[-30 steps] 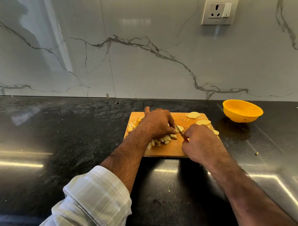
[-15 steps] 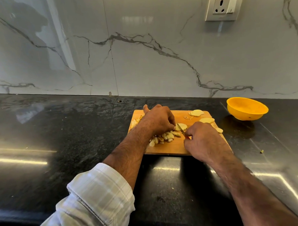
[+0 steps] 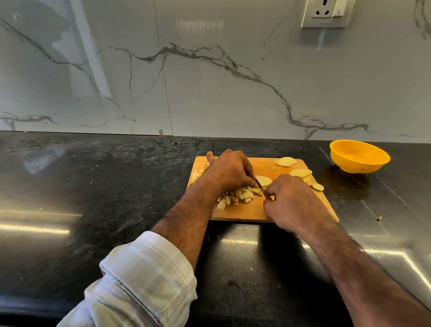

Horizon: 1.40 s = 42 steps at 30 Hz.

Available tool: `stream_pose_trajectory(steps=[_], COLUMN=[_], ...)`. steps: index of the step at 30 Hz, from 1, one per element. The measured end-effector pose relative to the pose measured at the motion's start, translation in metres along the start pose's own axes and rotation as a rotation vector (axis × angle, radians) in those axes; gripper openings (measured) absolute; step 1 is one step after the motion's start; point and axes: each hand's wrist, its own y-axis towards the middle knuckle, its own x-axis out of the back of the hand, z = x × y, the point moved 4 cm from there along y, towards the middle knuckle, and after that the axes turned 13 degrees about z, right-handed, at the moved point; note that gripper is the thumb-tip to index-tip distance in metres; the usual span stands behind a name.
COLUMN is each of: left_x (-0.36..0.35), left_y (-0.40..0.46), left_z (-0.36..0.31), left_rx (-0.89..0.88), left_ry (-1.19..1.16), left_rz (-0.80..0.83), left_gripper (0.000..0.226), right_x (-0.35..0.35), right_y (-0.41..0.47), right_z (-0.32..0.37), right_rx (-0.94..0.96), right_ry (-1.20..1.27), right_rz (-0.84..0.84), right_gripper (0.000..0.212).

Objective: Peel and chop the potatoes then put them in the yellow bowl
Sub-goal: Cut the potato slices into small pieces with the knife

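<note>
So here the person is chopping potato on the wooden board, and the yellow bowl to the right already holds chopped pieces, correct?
Not quite. The head view shows the yellow bowl empty. The chopped pieces still lie on the wooden board, where the right hand works the knife and the left hand steadies the potato.

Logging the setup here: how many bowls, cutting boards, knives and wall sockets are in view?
yellow bowl: 1
cutting board: 1
knife: 1
wall socket: 1
Total: 4
</note>
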Motion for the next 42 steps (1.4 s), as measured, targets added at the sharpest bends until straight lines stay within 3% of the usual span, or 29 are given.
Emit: stream_pose_trajectory(steps=[4,9,12,15,18,21,26,31,42], left_x=[-0.001,0.004,0.010,0.013,0.010,0.009,0.010,0.004,-0.003], left_y=[-0.001,-0.006,-0.008,-0.005,-0.002,0.000,-0.002,0.007,0.074], left_z=[-0.001,0.004,0.011,0.022,0.028,0.027,0.013,-0.030,-0.074], left_rx=[-0.011,-0.060,-0.076,-0.042,0.002,-0.002,-0.042,-0.081,0.019], left_ry=[-0.013,-0.030,-0.070,-0.064,-0.034,-0.021,0.021,0.122,0.229], left_rz=[-0.015,-0.115,-0.226,-0.288,-0.262,-0.250,-0.262,-0.181,0.004], left_gripper=[0.007,0.005,0.007,0.016,0.025,0.028,0.026,0.026,0.004], right_x=[-0.001,0.023,0.018,0.006,0.005,0.017,0.016,0.032,0.036], right_y=[-0.002,-0.010,-0.003,0.002,0.001,-0.001,0.005,-0.001,-0.007], right_z=[0.000,-0.026,-0.032,-0.023,-0.020,-0.029,-0.039,-0.051,-0.048], right_rx=[0.009,-0.002,-0.135,-0.063,-0.012,-0.007,-0.133,-0.232,-0.224], right_ry=[0.028,0.110,0.081,0.086,0.070,0.159,0.149,0.145,0.149], right_rz=[0.008,-0.224,-0.113,-0.053,-0.018,-0.116,-0.069,-0.188,-0.190], right_gripper=[0.038,0.032,0.035,0.039,0.040,0.033,0.032,0.030,0.038])
